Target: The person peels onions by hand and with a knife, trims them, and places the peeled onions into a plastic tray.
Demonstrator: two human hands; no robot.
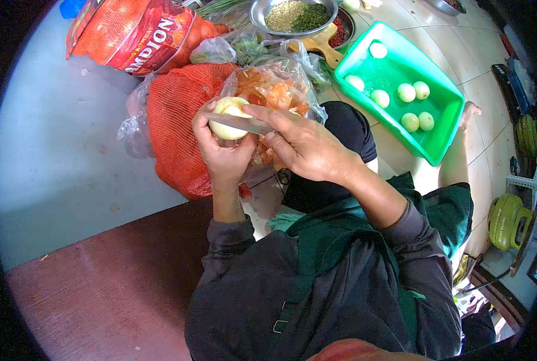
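Note:
My left hand point(223, 157) holds a peeled pale onion point(229, 127), its fingers wrapped round the left side and underside. A knife point(239, 123) lies across the onion's face, its handle hidden in my right hand point(304, 143), which is closed round it with the index finger stretched along towards the onion. Below and behind them is a clear plastic bag point(298, 72) with orange-brown onion skins point(268, 87). Beside it on the left sits a red mesh sack point(181, 120). Several peeled onions point(407, 92) lie in a green basin point(395, 127) at the right.
A printed red net bag of onions point(142, 36) stands at the upper left. At the top are a metal bowl point(257, 18) of chopped ingredients and a wooden board point(324, 43). A green gas cylinder point(505, 221) stands at the far right.

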